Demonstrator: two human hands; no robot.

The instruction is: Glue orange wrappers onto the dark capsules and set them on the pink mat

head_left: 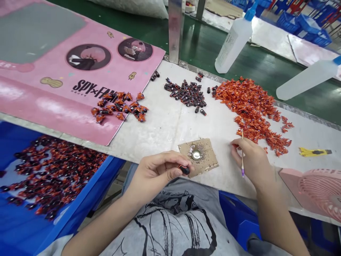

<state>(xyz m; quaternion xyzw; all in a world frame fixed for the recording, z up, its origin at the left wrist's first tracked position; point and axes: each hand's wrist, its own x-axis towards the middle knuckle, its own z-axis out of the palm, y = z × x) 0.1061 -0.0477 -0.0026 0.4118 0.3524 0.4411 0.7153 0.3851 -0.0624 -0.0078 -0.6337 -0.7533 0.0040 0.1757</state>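
Note:
My left hand (162, 169) pinches a small black plastic piece (184, 169) with a reddish edge, just in front of the cardboard square (209, 153). A small round dish of shiny liquid (196, 155) sits on that cardboard, with dark splatter around it. My right hand (252, 156) is closed on a thin wooden stick (242, 156) whose lower end is purple. This hand is beside the near edge of a large pile of orange spiky pieces (247, 103). Farther back lies a smaller group of black pieces (188, 93).
Joined orange-and-black pieces (119, 106) lie on a pink printed sheet (53, 103) and the table. A blue bin (71, 213) at left holds many more. Two white bottles (234, 44) stand behind. A yellow cutter (314, 152) and pink fan (319, 188) are at right.

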